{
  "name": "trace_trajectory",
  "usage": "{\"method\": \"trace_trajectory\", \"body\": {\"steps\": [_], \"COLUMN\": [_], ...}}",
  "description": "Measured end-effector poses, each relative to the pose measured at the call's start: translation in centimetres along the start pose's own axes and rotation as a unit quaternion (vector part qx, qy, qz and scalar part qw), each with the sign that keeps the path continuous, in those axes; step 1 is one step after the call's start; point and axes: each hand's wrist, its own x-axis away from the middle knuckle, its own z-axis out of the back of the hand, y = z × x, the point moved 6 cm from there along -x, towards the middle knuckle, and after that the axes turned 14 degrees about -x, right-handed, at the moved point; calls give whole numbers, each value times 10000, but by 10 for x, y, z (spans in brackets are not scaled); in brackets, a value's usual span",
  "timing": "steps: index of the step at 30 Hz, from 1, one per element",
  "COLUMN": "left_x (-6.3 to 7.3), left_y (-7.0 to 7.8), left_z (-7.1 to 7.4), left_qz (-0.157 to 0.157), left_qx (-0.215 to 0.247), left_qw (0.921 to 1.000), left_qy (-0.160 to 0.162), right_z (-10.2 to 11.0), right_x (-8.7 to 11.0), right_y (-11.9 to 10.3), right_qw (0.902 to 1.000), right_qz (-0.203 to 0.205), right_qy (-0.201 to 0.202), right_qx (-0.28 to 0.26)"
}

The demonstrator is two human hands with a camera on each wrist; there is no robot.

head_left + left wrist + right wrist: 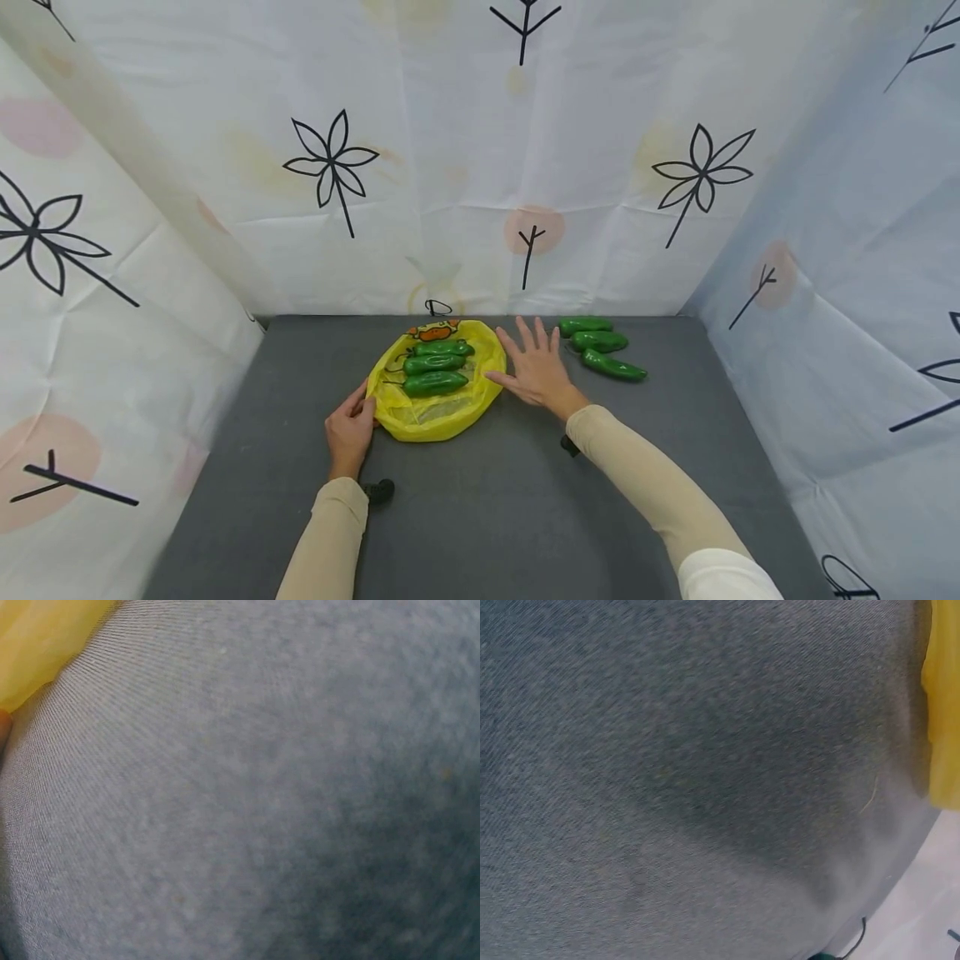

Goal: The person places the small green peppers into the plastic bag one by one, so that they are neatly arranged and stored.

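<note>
Both my sleeved forearms reach in over the near edge of the grey felt table top (480,517). My left hand (349,429) sits at the near-left rim of the yellow drawstring bag (438,408), fingers curled and pinching the rim, holding its mouth spread flat. My right hand (534,367) lies just right of the bag, palm down with fingers straight and fanned, gripping nothing; its thumb side nearly touches the bag's right rim.

Three green peppers (435,364) lie side by side in the bag, near the middle of the table towards the far edge. Three more green peppers (602,347) lie loose on the felt just beyond my right hand, close to the far-right corner. As I judge it, I am about halfway: three are in, and the three outside have yet to go in, with my free hand well placed to fetch them.

At the far end of the bag there is an orange cartoon print (435,331) and a black cord loop (438,307); I can read no writing or brand on it. My wrist views show only blurred grey felt with a strip of yellow at the edge.
</note>
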Motion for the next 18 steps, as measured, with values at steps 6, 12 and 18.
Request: {"method": "trace_trajectory", "body": {"steps": [6,12,18], "left_x": [0,-1,-1], "left_y": [0,-3,-4], "left_z": [1,-1,-2], "left_qz": [-19,-16,-40], "left_qx": [42,-51,-25], "left_qw": [10000,9999,9999], "left_qy": [38,99,94], "right_z": [1,1,3], "right_x": [4,9,16], "right_y": [12,27,38], "right_qw": [9998,9988,9980], "right_qz": [-217,-446,-630], "right_qy": [-44,-75,-50], "right_qx": [0,167,91]}}
